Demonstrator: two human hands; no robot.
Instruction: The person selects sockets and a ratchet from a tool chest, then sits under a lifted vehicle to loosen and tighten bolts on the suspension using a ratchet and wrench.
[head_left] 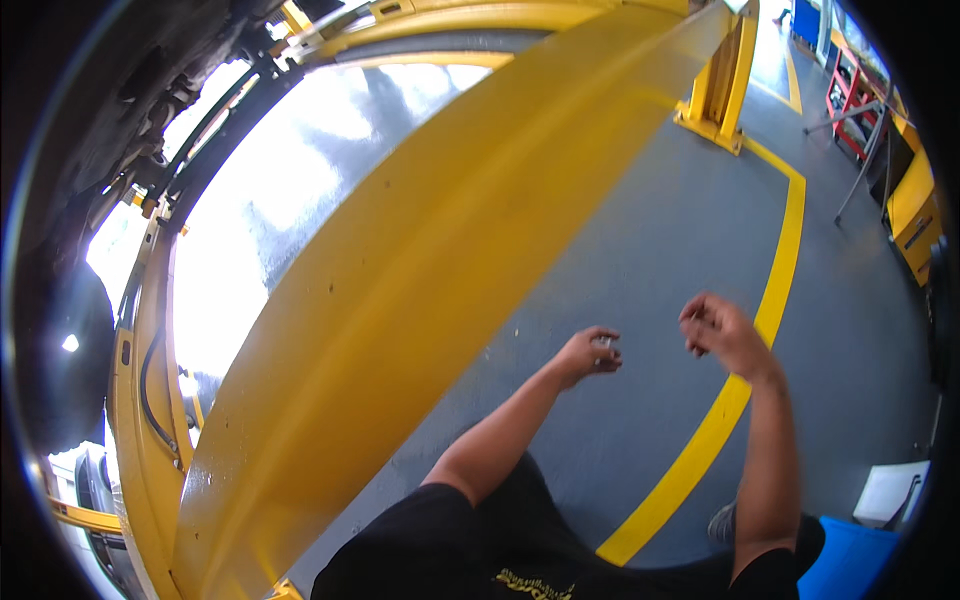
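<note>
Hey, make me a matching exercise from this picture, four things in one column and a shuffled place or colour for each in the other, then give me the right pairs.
Things:
1. Left hand
2. Cart
3. Floor
4. Shirt

Place or colour:
A. Grey
B. Black
C. Between the big yellow beam and the right hand
D. Red

Right pairs: 1-C, 2-D, 3-A, 4-B.
</note>
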